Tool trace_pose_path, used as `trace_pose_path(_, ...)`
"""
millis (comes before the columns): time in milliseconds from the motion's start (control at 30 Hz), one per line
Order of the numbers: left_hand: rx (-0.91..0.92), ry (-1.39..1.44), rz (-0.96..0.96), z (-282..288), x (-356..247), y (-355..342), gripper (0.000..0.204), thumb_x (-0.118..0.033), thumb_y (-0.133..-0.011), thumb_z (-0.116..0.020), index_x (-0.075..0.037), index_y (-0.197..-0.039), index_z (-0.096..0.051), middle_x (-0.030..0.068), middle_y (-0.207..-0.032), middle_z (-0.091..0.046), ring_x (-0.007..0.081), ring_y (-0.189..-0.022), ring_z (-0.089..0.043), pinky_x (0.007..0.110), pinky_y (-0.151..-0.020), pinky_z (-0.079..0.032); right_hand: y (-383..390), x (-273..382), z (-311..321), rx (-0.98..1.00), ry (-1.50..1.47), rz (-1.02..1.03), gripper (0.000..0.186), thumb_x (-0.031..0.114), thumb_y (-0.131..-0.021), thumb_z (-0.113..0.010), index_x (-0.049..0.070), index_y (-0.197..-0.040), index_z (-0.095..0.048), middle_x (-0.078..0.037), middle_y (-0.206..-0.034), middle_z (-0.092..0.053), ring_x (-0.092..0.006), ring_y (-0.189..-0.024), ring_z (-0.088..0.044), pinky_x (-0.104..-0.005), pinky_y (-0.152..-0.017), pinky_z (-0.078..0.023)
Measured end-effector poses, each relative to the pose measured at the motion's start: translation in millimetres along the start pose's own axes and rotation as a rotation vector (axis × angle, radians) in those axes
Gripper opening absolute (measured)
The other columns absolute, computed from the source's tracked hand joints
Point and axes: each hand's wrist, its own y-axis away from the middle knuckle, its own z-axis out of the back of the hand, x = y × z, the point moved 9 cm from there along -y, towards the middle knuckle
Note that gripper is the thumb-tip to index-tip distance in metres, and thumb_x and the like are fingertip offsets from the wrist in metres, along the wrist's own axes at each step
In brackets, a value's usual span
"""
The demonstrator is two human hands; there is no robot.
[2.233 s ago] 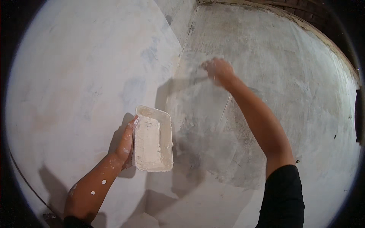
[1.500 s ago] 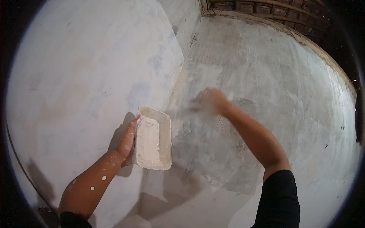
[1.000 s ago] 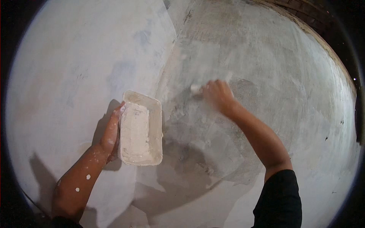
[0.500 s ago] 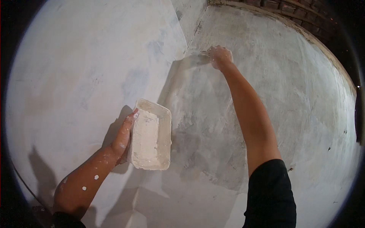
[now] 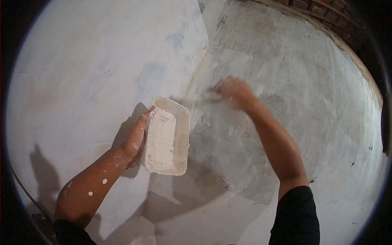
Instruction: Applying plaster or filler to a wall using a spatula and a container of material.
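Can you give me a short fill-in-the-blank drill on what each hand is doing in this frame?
1. The left hand holds a rectangular ____ of white paste.
2. The right hand presses against the grey ____.
3. The hand that shows motion blur is the ____ one.

Missing words: tray; wall; right

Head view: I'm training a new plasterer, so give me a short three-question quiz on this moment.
1. True or false: the left hand holds the white tray of putty.
2. The right hand is at: A) the white wall, B) the grey wall, C) the tray?
3. What speckles the left forearm?

Key: 1 true. 2 B; the hand is blurred. 3 White spots.
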Motion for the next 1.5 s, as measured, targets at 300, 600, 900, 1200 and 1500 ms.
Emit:
trace_pose_path(300,-0.061,-0.021,-0.041,1,-2,-8,0.071,-0.064,-0.086,-0.028,-0.011,-0.133,-0.033,0.0136,-0.127,-0.045,0.0236,-0.114,-0.048,0.037,-0.095,-0.042,-23,-152,16,-0.102,0.349,-0.422,0.025,0.015,-0.079,-0.054,0.009,-0.102,-0.059,-0.013,-0.097,-0.061,-0.0283,-0.094,-0.058,-0.0384,-0.082,-0.046)
trace_pose_path(600,-0.124,0.015,-0.05,20,4,-10,0.066,-0.06,-0.088,-0.029,-0.014,-0.135,-0.032,0.0114,-0.127,-0.045,0.0223,-0.116,-0.046,0.035,-0.098,-0.038,43,40,-38,0.423,0.184,-0.001,0.026,0.022,-0.081,-0.053,0.013,-0.103,-0.063,-0.01,-0.095,-0.062,-0.027,-0.091,-0.059,-0.0568,-0.089,-0.037)
trace_pose_path(900,-0.211,-0.101,-0.086,2,-12,5,0.069,-0.061,-0.086,-0.034,-0.007,-0.13,-0.037,0.0128,-0.123,-0.048,0.0228,-0.112,-0.048,0.034,-0.096,-0.038,-78,-85,13,-0.174,0.166,-0.348,0.025,0.015,-0.081,-0.052,0.014,-0.105,-0.061,-0.008,-0.102,-0.061,-0.0279,-0.099,-0.056,-0.0513,-0.09,-0.038)
trace_pose_path(1200,-0.187,-0.137,-0.014,6,-8,1,0.065,-0.055,-0.091,-0.027,-0.01,-0.137,-0.029,0.0117,-0.13,-0.042,0.0216,-0.116,-0.044,0.033,-0.099,-0.036,-98,-69,-23,-0.371,0.246,-0.272,0.019,0.015,-0.081,-0.054,0.011,-0.099,-0.06,-0.009,-0.092,-0.06,-0.0275,-0.091,-0.06,-0.0449,-0.084,-0.046)
trace_pose_path(1500,-0.162,-0.096,-0.056,15,-6,-9,0.065,-0.057,-0.086,-0.038,-0.008,-0.13,-0.037,0.0112,-0.124,-0.047,0.0202,-0.112,-0.047,0.033,-0.096,-0.037,-6,85,-19,0.331,0.016,0.147,0.021,0.013,-0.08,-0.053,0.007,-0.099,-0.06,-0.008,-0.089,-0.061,-0.024,-0.091,-0.059,-0.0509,-0.098,-0.034)
